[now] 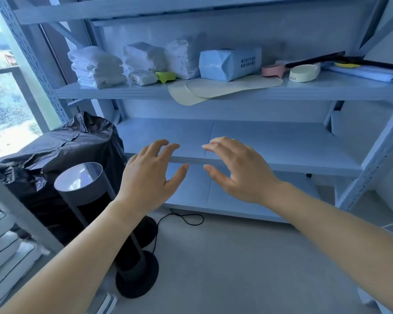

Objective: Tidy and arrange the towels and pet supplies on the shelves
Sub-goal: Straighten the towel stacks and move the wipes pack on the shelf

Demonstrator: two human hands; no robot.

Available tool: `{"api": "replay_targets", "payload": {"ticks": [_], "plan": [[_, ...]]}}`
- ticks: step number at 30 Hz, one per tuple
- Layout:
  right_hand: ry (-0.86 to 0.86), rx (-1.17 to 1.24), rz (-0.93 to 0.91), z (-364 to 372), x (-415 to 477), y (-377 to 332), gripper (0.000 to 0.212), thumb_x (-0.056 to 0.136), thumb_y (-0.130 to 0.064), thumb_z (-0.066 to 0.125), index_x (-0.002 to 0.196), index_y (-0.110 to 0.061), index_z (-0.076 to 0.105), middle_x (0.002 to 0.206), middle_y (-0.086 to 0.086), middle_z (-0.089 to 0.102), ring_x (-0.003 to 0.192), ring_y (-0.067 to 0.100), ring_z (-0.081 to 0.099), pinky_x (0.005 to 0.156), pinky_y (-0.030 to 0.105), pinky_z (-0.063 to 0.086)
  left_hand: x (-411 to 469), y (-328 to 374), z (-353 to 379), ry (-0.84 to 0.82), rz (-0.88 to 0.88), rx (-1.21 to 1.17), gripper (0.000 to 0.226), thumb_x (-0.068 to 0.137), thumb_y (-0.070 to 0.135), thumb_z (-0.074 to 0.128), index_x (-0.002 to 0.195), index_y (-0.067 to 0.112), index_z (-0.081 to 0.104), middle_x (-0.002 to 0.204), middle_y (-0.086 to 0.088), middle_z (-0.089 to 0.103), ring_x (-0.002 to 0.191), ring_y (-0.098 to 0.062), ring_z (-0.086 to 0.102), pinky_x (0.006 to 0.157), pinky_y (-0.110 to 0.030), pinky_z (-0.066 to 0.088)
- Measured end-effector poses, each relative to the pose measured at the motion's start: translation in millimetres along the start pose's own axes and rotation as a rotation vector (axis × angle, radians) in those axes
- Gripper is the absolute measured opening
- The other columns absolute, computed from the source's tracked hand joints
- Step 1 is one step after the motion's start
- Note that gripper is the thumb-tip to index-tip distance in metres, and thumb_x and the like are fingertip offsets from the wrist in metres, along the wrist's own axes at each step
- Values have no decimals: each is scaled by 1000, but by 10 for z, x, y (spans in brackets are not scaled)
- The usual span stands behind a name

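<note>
Three stacks of folded white towels (98,68) stand at the left of the upper shelf (123,91). Beside them lie a small green item (166,77), a blue wrapped pack (229,63), a pink scoop (273,70), a white bowl-shaped scoop (304,73) and two flat cream mats (216,88) that overhang the shelf edge. A folded blue cloth (368,72) with a yellow item on it lies at the far right. My left hand (152,175) and my right hand (236,171) hover in front of the bare middle shelf (281,143), fingers spread and holding nothing.
A black plastic-wrapped bulk (61,155) stands to the left of the shelving. In front of it is a black stand with a round mirrored top (82,176) and a cord on the floor. A window fills the far left.
</note>
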State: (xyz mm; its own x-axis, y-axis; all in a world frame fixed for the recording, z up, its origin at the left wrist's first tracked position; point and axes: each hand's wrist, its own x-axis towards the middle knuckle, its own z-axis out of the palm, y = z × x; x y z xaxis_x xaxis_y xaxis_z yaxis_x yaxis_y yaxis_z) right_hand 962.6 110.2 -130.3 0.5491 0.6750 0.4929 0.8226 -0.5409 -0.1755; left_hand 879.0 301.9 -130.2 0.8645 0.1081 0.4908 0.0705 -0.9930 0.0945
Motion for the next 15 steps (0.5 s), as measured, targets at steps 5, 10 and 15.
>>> {"api": "replay_targets", "payload": {"ticks": [5,10,15], "plan": [[-33,13,-13,273,546,348,44,93,-39,48,130,-16,50,130,2,51,118,19,48,94,35,39,499,-233,279,2,-27,-6,56,89,57,37,130,21,50,133,1,50,114,-23,53,89,-39,44],[-57,17,-12,621,1135,627,44,93,-41,46,131,-18,48,131,0,49,119,18,46,93,33,36,1015,-575,583,12,-53,-45,54,90,56,37,130,23,49,132,3,51,112,-23,53,89,-38,44],[-60,7,-33,998,1863,855,47,93,-42,46,132,-17,47,132,-1,46,118,17,47,92,34,39,1622,-1074,895,19,-32,-21,53,89,54,38,129,22,49,129,3,54,113,-21,54,90,-37,43]]}}
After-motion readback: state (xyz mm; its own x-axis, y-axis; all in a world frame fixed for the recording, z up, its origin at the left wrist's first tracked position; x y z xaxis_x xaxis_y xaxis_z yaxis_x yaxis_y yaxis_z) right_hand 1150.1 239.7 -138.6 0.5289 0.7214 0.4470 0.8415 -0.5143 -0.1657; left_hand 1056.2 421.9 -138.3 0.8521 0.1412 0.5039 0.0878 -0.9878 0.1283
